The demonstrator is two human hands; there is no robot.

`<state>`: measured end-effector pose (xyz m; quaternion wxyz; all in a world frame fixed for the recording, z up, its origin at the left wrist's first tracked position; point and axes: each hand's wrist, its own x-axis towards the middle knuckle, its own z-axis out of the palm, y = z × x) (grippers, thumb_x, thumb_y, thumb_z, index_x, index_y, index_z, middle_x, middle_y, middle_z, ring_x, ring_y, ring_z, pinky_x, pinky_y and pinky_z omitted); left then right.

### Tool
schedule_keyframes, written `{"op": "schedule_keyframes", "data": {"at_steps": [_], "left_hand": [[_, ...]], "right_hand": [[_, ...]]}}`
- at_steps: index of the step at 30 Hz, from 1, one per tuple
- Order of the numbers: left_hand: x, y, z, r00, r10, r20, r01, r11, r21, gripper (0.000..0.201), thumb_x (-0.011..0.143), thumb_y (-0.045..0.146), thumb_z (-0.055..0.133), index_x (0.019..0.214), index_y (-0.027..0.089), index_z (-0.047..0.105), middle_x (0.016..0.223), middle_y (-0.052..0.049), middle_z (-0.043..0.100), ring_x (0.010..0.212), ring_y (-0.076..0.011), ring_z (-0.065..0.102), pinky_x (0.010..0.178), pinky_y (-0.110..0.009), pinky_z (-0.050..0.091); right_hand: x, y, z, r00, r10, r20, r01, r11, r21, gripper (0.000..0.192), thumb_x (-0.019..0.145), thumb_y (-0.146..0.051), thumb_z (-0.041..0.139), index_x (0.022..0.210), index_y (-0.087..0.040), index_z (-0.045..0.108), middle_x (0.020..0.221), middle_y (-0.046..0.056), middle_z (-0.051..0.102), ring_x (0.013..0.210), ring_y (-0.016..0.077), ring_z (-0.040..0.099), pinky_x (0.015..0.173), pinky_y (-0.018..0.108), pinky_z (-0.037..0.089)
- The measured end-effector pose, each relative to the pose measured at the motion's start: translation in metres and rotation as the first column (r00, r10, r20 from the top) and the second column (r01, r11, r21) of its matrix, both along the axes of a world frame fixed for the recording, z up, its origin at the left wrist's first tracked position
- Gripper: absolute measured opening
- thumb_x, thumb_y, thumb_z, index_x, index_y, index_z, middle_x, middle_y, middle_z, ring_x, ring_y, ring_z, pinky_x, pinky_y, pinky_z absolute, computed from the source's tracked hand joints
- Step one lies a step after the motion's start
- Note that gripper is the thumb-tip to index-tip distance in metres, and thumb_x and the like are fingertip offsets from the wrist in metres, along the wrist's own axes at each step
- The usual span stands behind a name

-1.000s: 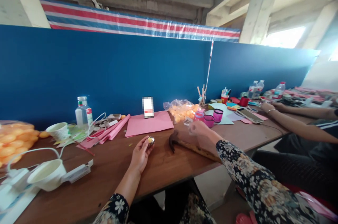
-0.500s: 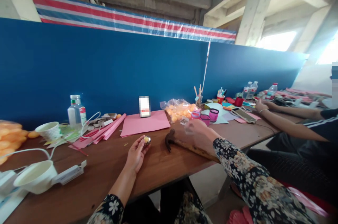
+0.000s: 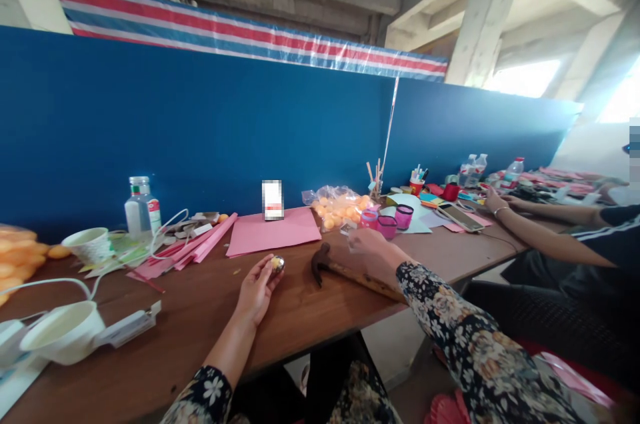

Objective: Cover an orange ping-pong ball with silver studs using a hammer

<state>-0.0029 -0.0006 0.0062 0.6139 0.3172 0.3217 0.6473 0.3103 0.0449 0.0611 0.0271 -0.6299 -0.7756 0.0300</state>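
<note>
My left hand (image 3: pixel 256 287) is closed around a small shiny round thing (image 3: pixel 277 265), silver with a yellowish patch, held just over the brown table. I cannot make out its kind. My right hand (image 3: pixel 373 247) reaches forward above the claw hammer's handle; its fingers are smeared by motion. By its fingertips is a small pale square piece (image 3: pixel 347 229); whether the fingers grip it is unclear. The hammer (image 3: pixel 323 264) lies on the table, head to the left, handle running under my right forearm. Small pink mesh cups (image 3: pixel 387 227) stand just beyond that hand.
Pink sheets (image 3: pixel 273 231) lie at the back with a small white box (image 3: pixel 273 201) on them. A bag of orange balls (image 3: pixel 343 211) sits beside. Left are paper cups (image 3: pixel 65 334), a glass bottle (image 3: pixel 142 211) and white cables. A co-worker's arms (image 3: pixel 540 224) rest on the table at right.
The view has shifted slightly. My right hand remains blurred near the pink cups, a little further left. My left hand keeps hold of the shiny round thing in the same place.
</note>
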Motion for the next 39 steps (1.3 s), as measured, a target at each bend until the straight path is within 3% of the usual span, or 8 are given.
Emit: {"op": "schedule_keyframes", "data": {"at_steps": [9,13,17,21,28,30,33,39], "left_hand": [[0.000,0.000,-0.002,1.000,-0.009,0.015,0.009,1.000,0.005,0.032,0.064,0.023,0.068,0.095,0.017,0.062,0.083,-0.002,0.068,0.077,-0.0119,0.062,0.079,-0.032,0.048],[0.000,0.000,-0.001,1.000,-0.016,0.026,0.016,1.000,0.012,0.032,0.065,0.022,0.067,0.096,0.017,0.062,0.082,-0.002,0.068,0.076,-0.0120,0.062,0.079,-0.032,0.048],[0.001,0.001,-0.004,0.999,-0.028,0.037,0.028,0.999,0.022,0.032,0.066,0.022,0.066,0.098,0.018,0.061,0.083,-0.003,0.067,0.079,-0.0132,0.062,0.080,-0.033,0.047],[0.001,0.003,-0.008,0.998,-0.043,0.047,0.042,0.999,0.025,0.033,0.067,0.022,0.066,0.100,0.018,0.060,0.085,-0.004,0.067,0.079,-0.0131,0.062,0.082,-0.035,0.046],[0.000,0.001,-0.007,0.997,-0.053,0.065,0.050,0.998,0.048,0.038,0.064,0.018,0.069,0.100,0.019,0.059,0.084,-0.002,0.067,0.076,-0.0113,0.062,0.082,-0.033,0.045],[-0.001,0.000,-0.006,0.997,-0.049,0.062,0.046,0.998,0.052,0.036,0.063,0.018,0.069,0.099,0.019,0.060,0.082,-0.002,0.067,0.073,-0.0113,0.062,0.078,-0.031,0.046],[-0.002,0.000,-0.005,0.998,-0.028,0.058,0.024,0.998,0.054,0.037,0.064,0.019,0.069,0.099,0.019,0.060,0.082,-0.002,0.067,0.070,-0.0111,0.061,0.070,-0.027,0.047],[-0.001,0.001,-0.006,0.998,0.013,0.061,-0.016,0.999,0.050,0.035,0.063,0.021,0.069,0.097,0.017,0.061,0.082,-0.004,0.068,0.072,-0.0126,0.061,0.070,-0.029,0.047]], "right_hand": [[0.003,0.000,0.003,0.988,0.030,-0.149,-0.026,0.999,0.028,0.029,0.085,-0.031,0.049,0.109,-0.015,0.051,0.108,0.007,0.054,0.091,0.0178,0.056,0.077,0.038,0.047],[0.003,-0.003,0.003,0.963,0.067,-0.262,-0.046,0.995,0.087,0.016,0.082,-0.021,0.048,0.091,-0.014,0.061,0.094,0.005,0.062,0.084,0.0160,0.057,0.077,0.032,0.045],[-0.004,-0.006,0.007,0.902,0.133,-0.411,-0.080,0.986,0.144,0.018,0.074,-0.014,0.047,0.076,-0.014,0.065,0.078,0.005,0.066,0.074,0.0169,0.059,0.071,0.027,0.043],[-0.037,-0.015,0.009,0.776,0.229,-0.587,-0.156,0.973,0.173,0.017,0.074,-0.023,0.049,0.082,-0.015,0.061,0.079,0.005,0.064,0.070,0.0159,0.058,0.065,0.025,0.044],[-0.151,-0.046,-0.015,0.485,0.260,-0.835,-0.225,0.960,0.168,0.022,0.079,-0.038,0.046,0.085,-0.017,0.052,0.063,-0.001,0.060,0.056,0.0114,0.057,0.049,0.021,0.046],[-0.176,-0.050,-0.027,0.180,0.205,-0.962,-0.173,0.969,0.174,0.022,0.074,-0.039,0.054,0.077,-0.017,0.052,0.056,-0.002,0.056,0.049,0.0106,0.053,0.046,0.022,0.044],[-0.195,-0.049,-0.042,0.105,0.205,-0.973,-0.091,0.976,0.196,0.022,0.070,-0.039,0.059,0.073,-0.018,0.051,0.056,-0.003,0.054,0.048,0.0100,0.050,0.047,0.022,0.042],[-0.190,-0.047,-0.050,0.110,0.226,-0.968,0.020,0.973,0.230,0.020,0.066,-0.035,0.063,0.068,-0.018,0.053,0.062,-0.002,0.055,0.056,0.0114,0.050,0.056,0.023,0.042]]}}
